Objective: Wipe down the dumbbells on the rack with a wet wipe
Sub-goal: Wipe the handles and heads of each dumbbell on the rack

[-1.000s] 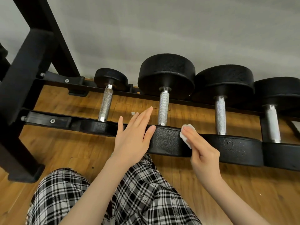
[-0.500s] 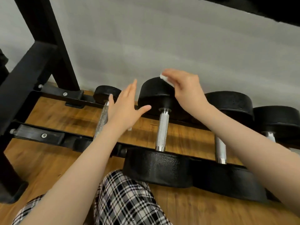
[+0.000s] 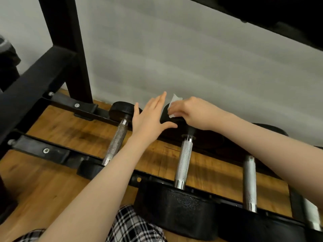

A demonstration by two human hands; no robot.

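Observation:
Several black dumbbells with knurled silver handles lie across the low rack rails (image 3: 52,152). My right hand (image 3: 194,113) pinches a small white wet wipe (image 3: 173,106) against the top of the far head of the middle dumbbell (image 3: 184,161). My left hand (image 3: 150,119) is flat with straight fingers, resting beside that same head on its left, between it and the smaller dumbbell (image 3: 116,142). The middle dumbbell's near head (image 3: 176,205) sits low in front of me. A third dumbbell's handle (image 3: 250,182) shows under my right forearm.
The rack's black upright post (image 3: 66,49) and slanted side frame (image 3: 29,88) stand at the left. An upper black shelf (image 3: 279,18) overhangs at the top right. Behind is a grey wall, below a wooden floor (image 3: 43,189). My plaid trouser leg (image 3: 132,226) is at the bottom.
My right hand carried the wipe from the middle dumbbell's near head up to its far head. My left hand left the near head and moved beside the far one. The view tilted upward.

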